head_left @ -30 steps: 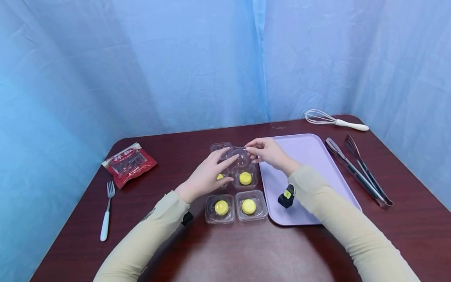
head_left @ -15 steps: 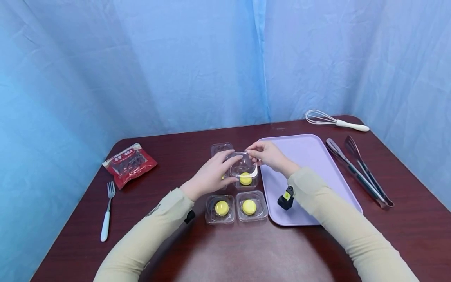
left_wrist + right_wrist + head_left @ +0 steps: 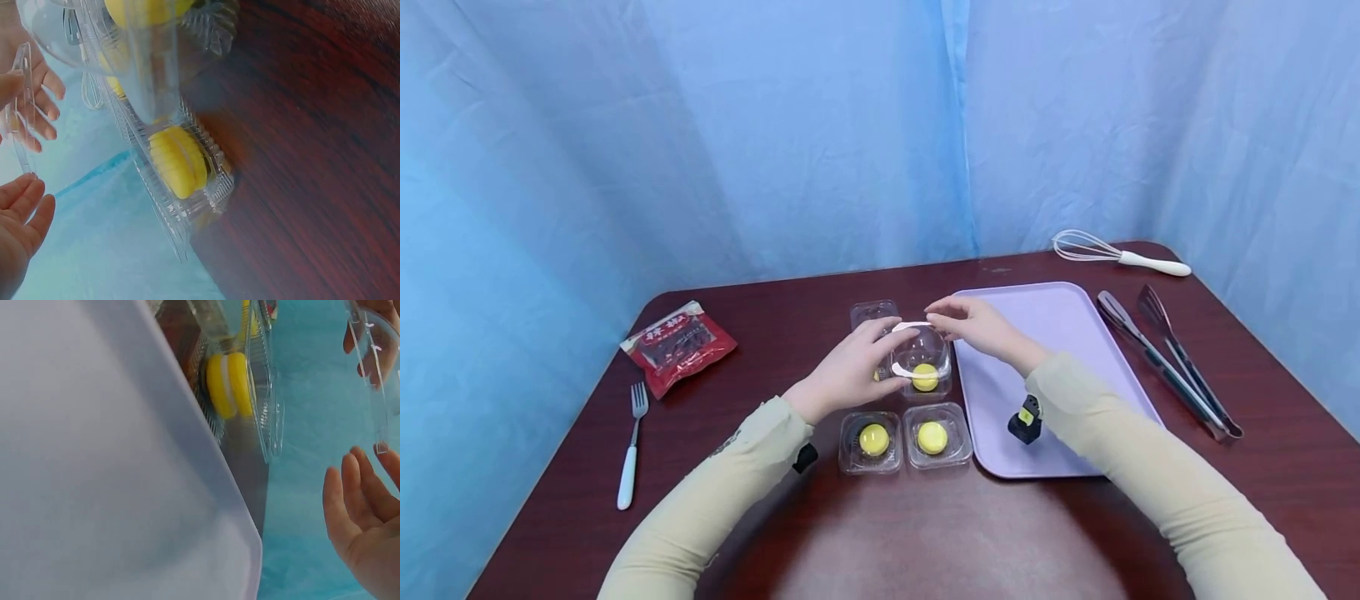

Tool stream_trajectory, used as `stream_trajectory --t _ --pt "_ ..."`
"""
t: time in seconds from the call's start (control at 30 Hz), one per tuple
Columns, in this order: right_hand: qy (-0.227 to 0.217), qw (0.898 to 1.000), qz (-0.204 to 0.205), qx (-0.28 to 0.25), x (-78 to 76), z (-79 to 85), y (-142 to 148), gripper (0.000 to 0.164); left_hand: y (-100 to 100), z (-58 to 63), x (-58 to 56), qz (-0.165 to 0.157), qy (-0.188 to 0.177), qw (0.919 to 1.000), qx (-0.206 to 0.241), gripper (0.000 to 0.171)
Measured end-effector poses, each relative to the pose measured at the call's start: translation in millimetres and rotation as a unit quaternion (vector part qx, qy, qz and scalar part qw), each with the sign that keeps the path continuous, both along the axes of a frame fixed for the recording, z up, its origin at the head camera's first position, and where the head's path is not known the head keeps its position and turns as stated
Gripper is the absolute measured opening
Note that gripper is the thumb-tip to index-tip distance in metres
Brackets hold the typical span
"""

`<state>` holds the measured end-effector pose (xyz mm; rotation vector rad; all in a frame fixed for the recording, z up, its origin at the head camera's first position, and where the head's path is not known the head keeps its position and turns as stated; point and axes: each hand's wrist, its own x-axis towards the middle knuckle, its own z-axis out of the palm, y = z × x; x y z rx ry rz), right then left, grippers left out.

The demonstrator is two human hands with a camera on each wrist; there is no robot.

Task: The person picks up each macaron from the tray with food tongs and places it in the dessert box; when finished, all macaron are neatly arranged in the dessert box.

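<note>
My left hand (image 3: 850,368) grips a clear domed plastic lid (image 3: 934,348) between thumb and fingers, tilted above the back right box. At the lid's far right edge, my right hand (image 3: 983,330) touches it with a fingertip; the other fingers are straight and apart in the right wrist view. Below the lid a yellow macaron (image 3: 924,382) sits in its clear box. Two front boxes hold another macaron (image 3: 874,439) and a further macaron (image 3: 932,437). The back left box, with a clear flap (image 3: 874,310) behind it, is mostly hidden by my left hand.
A lilac tray (image 3: 1060,333) lies right of the boxes. Beyond it are tongs (image 3: 1183,367) and a whisk (image 3: 1153,264). On the left lie a red packet (image 3: 677,346) and a fork (image 3: 630,454). A blue curtain (image 3: 775,142) hangs behind the table.
The lid has tilted and come lower toward me over the back right macaron. My right hand's fingers have loosened from their pinch and spread. My left hand has shifted slightly right.
</note>
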<state>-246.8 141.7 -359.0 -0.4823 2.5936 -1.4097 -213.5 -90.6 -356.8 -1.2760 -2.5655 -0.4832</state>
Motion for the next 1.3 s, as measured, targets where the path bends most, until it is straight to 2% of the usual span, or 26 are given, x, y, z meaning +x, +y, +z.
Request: stream_trajectory --t 0.13,0.2,0.3,0.43,0.53,0.9,1.13,1.3 --pt "0.099 0.994 0.026 0.050 8.0 4.7 6.0 0.042 -1.7 0.4 -0.8 0.005 0.002 1.0000 0.006 0.065" --pt "0.155 0.984 0.041 0.078 13.9 6.8 8.1 0.047 -2.8 -0.5 -1.6 0.009 0.005 0.9999 0.009 0.065" --pt "0.225 0.964 0.061 0.125 22.3 9.2 10.0 0.060 -4.6 -0.3 -1.9 0.019 -0.007 0.9997 0.013 0.067" --pt "0.273 0.942 0.091 0.171 29.8 10.3 10.4 0.069 -6.6 2.1 0.3 0.034 -0.039 0.9986 0.012 0.068" --pt "0.284 0.935 0.103 0.185 31.6 8.4 10.7 0.069 -7.3 3.0 1.6 0.036 -0.055 0.9977 0.012 0.068" --pt "0.257 0.944 0.110 0.177 31.8 1.3 11.7 0.065 -4.2 -3.8 -0.5 0.027 -0.082 0.9962 -0.001 0.068" --pt "0.266 0.940 0.110 0.183 29.5 -4.1 13.7 0.063 -0.6 -1.8 -0.9 0.020 -0.128 0.9911 -0.031 0.066" --pt "0.253 0.941 0.111 0.194 27.0 -6.6 15.9 0.066 2.9 -0.3 -4.3 0.018 -0.151 0.9863 -0.063 0.067"
